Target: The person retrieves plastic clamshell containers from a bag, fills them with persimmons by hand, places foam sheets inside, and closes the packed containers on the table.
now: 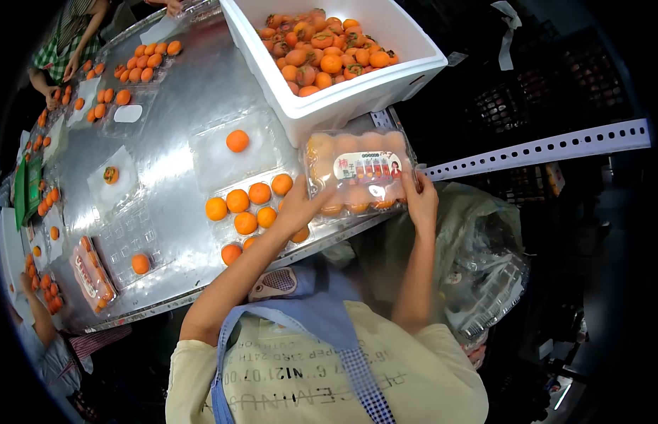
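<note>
A clear plastic clamshell pack [357, 198] filled with persimmons, with a printed label on its lid, is held up at the table's right edge, just below the white foam box. My left hand [304, 206] grips its left side; part of that hand's grasp is hidden. On the opposite side my right hand [419, 198] has its fingers closed around the pack's edge. Beside my left forearm, an open clear tray holds several persimmons [245, 223], some covered by the arm. Its lid area [212, 152] lies behind, with a single persimmon [237, 140] on it.
The white foam box [290, 116] of loose persimmons stands on the metal table [180, 92]. Another labelled pack [94, 274] lies at left. A perforated metal bar [541, 150] juts out right, above a plastic bag of trays [484, 275]. Other people's hands [51, 99] work along the far side.
</note>
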### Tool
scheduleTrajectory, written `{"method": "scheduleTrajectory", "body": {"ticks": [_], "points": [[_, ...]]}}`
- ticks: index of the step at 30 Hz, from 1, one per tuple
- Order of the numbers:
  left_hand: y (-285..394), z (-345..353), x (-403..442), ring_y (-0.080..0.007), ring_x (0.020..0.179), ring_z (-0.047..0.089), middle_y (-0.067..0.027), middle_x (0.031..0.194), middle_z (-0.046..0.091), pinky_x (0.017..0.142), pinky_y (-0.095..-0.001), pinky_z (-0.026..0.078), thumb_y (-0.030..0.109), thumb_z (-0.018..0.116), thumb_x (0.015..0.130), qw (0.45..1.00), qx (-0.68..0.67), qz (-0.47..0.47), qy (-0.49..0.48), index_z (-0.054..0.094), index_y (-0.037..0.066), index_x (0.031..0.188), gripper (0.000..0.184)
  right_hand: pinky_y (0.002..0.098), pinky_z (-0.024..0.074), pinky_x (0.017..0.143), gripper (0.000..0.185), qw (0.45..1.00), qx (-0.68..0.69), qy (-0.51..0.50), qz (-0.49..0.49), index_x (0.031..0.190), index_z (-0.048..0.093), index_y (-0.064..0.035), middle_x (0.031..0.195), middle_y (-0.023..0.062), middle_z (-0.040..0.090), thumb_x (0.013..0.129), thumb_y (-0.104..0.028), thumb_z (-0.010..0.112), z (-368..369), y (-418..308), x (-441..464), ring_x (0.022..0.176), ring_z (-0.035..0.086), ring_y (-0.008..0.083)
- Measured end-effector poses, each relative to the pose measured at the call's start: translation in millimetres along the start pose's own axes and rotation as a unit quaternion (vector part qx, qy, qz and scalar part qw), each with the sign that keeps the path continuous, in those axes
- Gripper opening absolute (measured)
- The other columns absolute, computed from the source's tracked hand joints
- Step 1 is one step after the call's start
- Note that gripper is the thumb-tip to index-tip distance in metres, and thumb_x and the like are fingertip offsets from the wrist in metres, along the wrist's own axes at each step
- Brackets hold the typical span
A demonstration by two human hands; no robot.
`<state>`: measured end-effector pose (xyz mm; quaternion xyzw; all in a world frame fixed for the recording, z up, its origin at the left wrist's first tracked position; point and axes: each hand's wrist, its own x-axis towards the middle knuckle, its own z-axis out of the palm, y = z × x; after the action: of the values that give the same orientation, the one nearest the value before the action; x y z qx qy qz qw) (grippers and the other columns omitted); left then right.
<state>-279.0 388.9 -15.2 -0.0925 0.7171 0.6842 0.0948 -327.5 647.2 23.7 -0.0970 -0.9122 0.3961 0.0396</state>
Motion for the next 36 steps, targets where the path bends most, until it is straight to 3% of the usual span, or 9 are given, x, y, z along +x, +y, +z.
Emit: {"method": "scheduleTrajectory", "body": {"ticks": [5, 7, 11, 16, 19, 24, 28, 32, 36], "points": [[11.4, -17.7, -48.9, -0.0197, 0.091, 0.059, -0.013, 0.106, 0.055, 0.072, -0.0282, 0.052, 0.015, 0.06, 0.081, 0.948, -0.306, -0.082, 0.013, 0.031, 0.0, 0.131, 0.06, 0.0358, 0.0447, 0.073, 0.046, 0.996, 0.073, 0.041, -0.039, 0.109, 0.054, 0.0052, 0.098, 0.0163, 0.055, 0.078, -0.025, 0.069, 3.4, -26.0, -68.7, 0.086, 0.055, 0.025], [0.3, -53.0, -74.1, -0.0228, 0.113, 0.051, -0.0146, 0.127, 0.046, 0.095, -0.0334, 0.043, 0.011, 0.062, 0.079, 0.954, -0.291, -0.068, -0.021, 0.018, 0.005, 0.141, 0.076, 0.0364, 0.0448, 0.071, 0.047, 0.998, 0.055, -0.015, -0.033, 0.11, 0.053, 0.0048, 0.095, 0.0148, 0.052, 0.075, -0.02, 0.072, 10.4, -48.3, -92.3, 0.084, 0.054, 0.0264], [-14.2, -114.6, -136.2, -0.0257, 0.111, 0.053, -0.0164, 0.125, 0.048, 0.094, -0.0367, 0.045, 0.015, 0.064, 0.074, 0.94, -0.295, -0.132, 0.106, 0.028, 0.001, 0.136, 0.073, 0.0368, 0.0451, 0.074, 0.06, 0.968, 0.087, -0.14, -0.188, 0.119, 0.046, 0.0033, 0.1, 0.0164, 0.05, 0.073, -0.024, 0.074, 47.0, -69.5, -117.4, 0.089, 0.054, 0.0286], [-54.1, -159.4, -187.3, -0.026, 0.1, 0.058, -0.0159, 0.115, 0.054, 0.087, -0.0381, 0.049, 0.017, 0.061, 0.076, 0.87, -0.415, -0.092, 0.252, 0.038, -0.001, 0.128, 0.06, 0.0368, 0.0444, 0.081, 0.076, 0.908, 0.153, -0.346, -0.181, 0.131, 0.038, -0.0005, 0.107, 0.0167, 0.048, 0.071, -0.032, 0.075, 81.4, -101.5, -119.6, 0.097, 0.053, 0.0303], [-67.9, -171.8, -198.1, -0.0249, 0.084, 0.064, -0.0142, 0.101, 0.061, 0.071, -0.0362, 0.056, 0.016, 0.055, 0.081, 0.81, -0.473, -0.117, 0.325, 0.053, -0.002, 0.106, 0.03, 0.0387, 0.0439, 0.084, 0.086, 0.872, 0.142, -0.422, -0.205, 0.136, 0.035, -0.0065, 0.11, 0.0165, 0.047, 0.067, -0.034, 0.077, 89.0, -133.0, -103.2, 0.099, 0.052, 0.0323], [-52.8, -177.2, -189.9, -0.0273, 0.081, 0.065, -0.0163, 0.093, 0.063, 0.057, -0.0406, 0.057, 0.02, 0.054, 0.082, 0.82, -0.524, -0.097, 0.208, 0.055, -0.002, 0.103, 0.03, 0.039, 0.042, 0.088, 0.073, 0.853, 0.03, -0.314, -0.416, 0.122, 0.05, -0.008, 0.113, 0.0145, 0.049, 0.06, -0.033, 0.079, 112.1, -153.8, -84.1, 0.108, 0.047, 0.0316], [-53.3, -176.4, -176.8, -0.0263, 0.081, 0.065, -0.016, 0.091, 0.063, 0.068, -0.0407, 0.057, 0.015, 0.055, 0.082, 0.809, -0.517, -0.073, 0.269, 0.055, -0.003, 0.099, 0.025, 0.0409, 0.0397, 0.091, 0.065, 0.788, 0.015, -0.304, -0.535, 0.116, 0.054, -0.009, 0.115, 0.0114, 0.05, 0.06, -0.029, 0.078, 129.7, -159.5, -84.2, 0.11, 0.047, 0.031], [-68.5, -187.7, -186.0, -0.024, 0.087, 0.063, -0.0131, 0.098, 0.059, 0.08, -0.0382, 0.053, 0.008, 0.056, 0.079, 0.829, -0.492, -0.014, 0.266, 0.046, -0.002, 0.115, 0.039, 0.043, 0.0351, 0.095, 0.062, 0.735, 0.041, -0.315, -0.599, 0.114, 0.057, -0.0107, 0.117, 0.0085, 0.051, 0.059, -0.032, 0.077, 162.5, -169.8, -102.5, 0.114, 0.045, 0.0282], [-72.7, -189.3, -201.4, -0.0255, 0.082, 0.064, -0.0135, 0.089, 0.062, 0.077, -0.0381, 0.053, 0.01, 0.055, 0.081, 0.795, -0.494, 0.041, 0.35, 0.054, -0.002, 0.1, 0.023, 0.0448, 0.0326, 0.098, 0.06, 0.71, 0.028, -0.301, -0.636, 0.115, 0.055, -0.0105, 0.122, 0.0076, 0.05, 0.063, -0.034, 0.074, 190.0, -194.9, -124.7, 0.118, 0.043, 0.0271]]}}
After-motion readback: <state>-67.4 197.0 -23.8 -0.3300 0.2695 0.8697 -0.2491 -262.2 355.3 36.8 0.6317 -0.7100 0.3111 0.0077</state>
